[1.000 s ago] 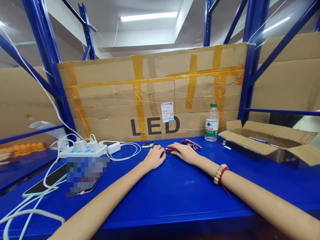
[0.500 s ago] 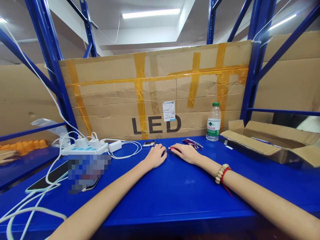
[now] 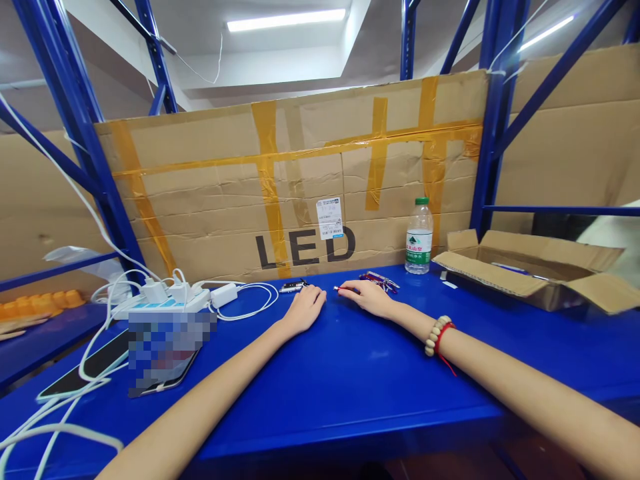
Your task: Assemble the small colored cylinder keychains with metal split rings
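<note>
My left hand rests on the blue tabletop, fingers loosely bent and slightly apart, with nothing visible in them. Just beyond its fingertips lie several small silver and black pieces. To the right, my right hand lies palm down, thumb and fingers closed on a slim red pen-like piece whose pale tip points left. Most of that piece is hidden under the fingers. Behind the right hand is a small pile of dark red and silver pen-like parts. A gap of bare blue surface separates the two hands.
A water bottle stands at the back right, beside an open cardboard box with a pen inside. At left are a white power strip, cables and phones. A cardboard panel closes the back. Another person's hand shows far left.
The view has shifted slightly, so most things appear a little farther left. Both hands stay in about the same places on the table, the right one still holding the red piece.
</note>
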`<action>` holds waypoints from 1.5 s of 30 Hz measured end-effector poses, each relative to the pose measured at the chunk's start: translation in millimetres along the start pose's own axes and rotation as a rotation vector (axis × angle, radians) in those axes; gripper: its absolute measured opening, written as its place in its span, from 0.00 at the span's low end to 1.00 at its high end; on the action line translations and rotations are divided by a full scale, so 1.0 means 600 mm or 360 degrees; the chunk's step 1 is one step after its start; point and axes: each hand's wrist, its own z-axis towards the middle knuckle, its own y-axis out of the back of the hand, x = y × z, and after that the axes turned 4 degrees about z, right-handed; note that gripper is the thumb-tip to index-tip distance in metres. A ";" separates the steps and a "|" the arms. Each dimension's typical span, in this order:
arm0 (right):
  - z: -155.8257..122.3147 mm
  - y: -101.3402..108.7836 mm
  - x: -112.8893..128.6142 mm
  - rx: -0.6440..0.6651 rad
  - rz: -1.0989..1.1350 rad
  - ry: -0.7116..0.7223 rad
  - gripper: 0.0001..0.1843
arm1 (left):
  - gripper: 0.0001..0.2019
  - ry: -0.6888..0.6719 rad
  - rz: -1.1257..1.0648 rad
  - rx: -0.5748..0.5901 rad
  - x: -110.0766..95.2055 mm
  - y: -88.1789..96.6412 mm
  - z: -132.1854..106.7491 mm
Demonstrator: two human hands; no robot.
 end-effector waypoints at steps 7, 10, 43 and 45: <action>-0.003 0.002 0.002 0.0162 -0.0011 -0.0006 0.21 | 0.24 0.0296 -0.0745 -0.0026 0.002 0.008 0.006; -0.002 0.002 0.000 0.0167 -0.0005 0.0014 0.20 | 0.27 0.0446 -0.0926 -0.0012 0.000 0.012 0.006; -0.003 0.000 0.001 0.0201 -0.0023 -0.0004 0.20 | 0.27 0.0432 -0.0900 -0.0003 0.007 0.006 0.008; -0.004 0.001 0.002 0.0193 -0.0030 -0.0002 0.21 | 0.26 0.0434 -0.0887 -0.0002 0.007 0.005 0.008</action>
